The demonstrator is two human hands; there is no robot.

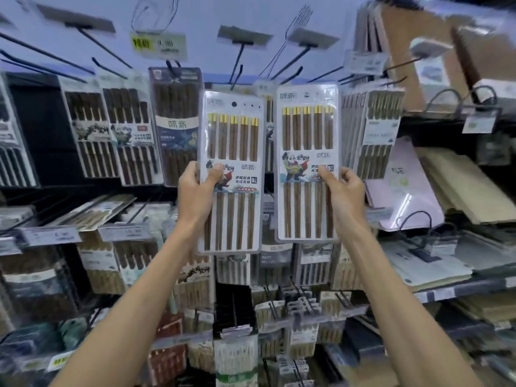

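I hold up two clear blister packs of brown chopsticks with gold tops in front of a shop display. My left hand (199, 188) grips the left chopstick pack (231, 135) at its left edge, thumb across the printed label. My right hand (342, 191) grips the right chopstick pack (307, 129) at its right edge, thumb on the label too. The two packs stand upright side by side, a narrow gap between them, the right one slightly higher.
Behind hang more chopstick packs (176, 118) on black metal hooks (240, 60) with price tags (159, 44). Lower rows carry several further packs (195, 286). Shelves at the right hold cutting boards (458, 185) and a pale pink board (402, 196).
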